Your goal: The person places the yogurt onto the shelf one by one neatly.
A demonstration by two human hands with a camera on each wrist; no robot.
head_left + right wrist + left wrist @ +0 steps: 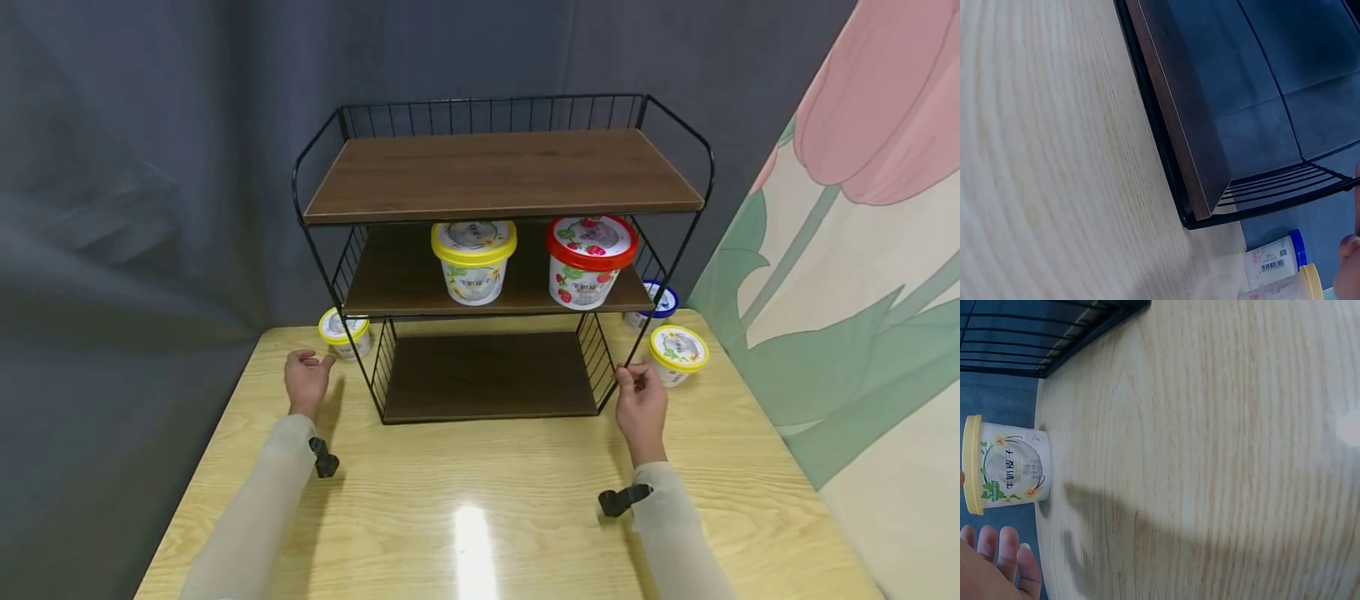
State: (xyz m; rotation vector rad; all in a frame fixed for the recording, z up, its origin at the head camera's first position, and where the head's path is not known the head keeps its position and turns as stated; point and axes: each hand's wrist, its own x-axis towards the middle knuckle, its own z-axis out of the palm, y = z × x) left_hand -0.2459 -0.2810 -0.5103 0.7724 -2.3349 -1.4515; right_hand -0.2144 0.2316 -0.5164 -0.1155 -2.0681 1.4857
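Note:
A black wire rack with three brown wooden shelves stands on the table. My right hand is at its right front post, thumb and curled fingers pinching the post low down. Only part of that hand shows at the edge of the right wrist view. My left hand is left of the rack with loosely bent fingers, holding nothing. Just beyond it stands a white tub with a yellow lid, its fingertips apart from the tub in the left wrist view.
On the middle shelf stand a yellow-lidded tub and a red-lidded tub. Right of the rack are another yellow-lidded tub and a blue-lidded tub. A dark curtain hangs behind; a flower-patterned wall borders the right.

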